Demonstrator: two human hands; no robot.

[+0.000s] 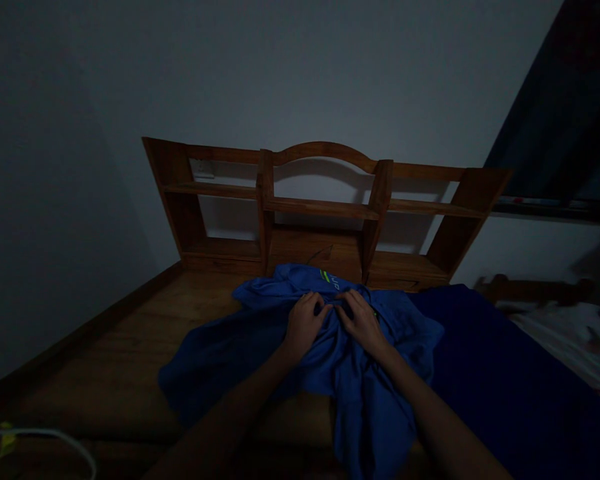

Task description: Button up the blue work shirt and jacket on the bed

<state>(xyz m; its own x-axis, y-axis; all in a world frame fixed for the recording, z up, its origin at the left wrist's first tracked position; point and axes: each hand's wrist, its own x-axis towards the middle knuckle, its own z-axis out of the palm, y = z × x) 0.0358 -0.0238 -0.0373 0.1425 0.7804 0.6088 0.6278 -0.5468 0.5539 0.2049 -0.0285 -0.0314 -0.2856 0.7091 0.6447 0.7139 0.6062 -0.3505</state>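
A crumpled blue garment with a small green-and-white logo lies on a wooden desk top. My left hand and my right hand rest side by side on the bunched middle of the garment, fingers curled down into the fabric. Part of the garment hangs over the desk's near edge. The room is dim.
A wooden shelf unit with empty compartments stands at the back of the desk against a pale wall. A dark blue cloth covers the right side. A white cable lies at the near left corner. A bed with pale bedding is at right.
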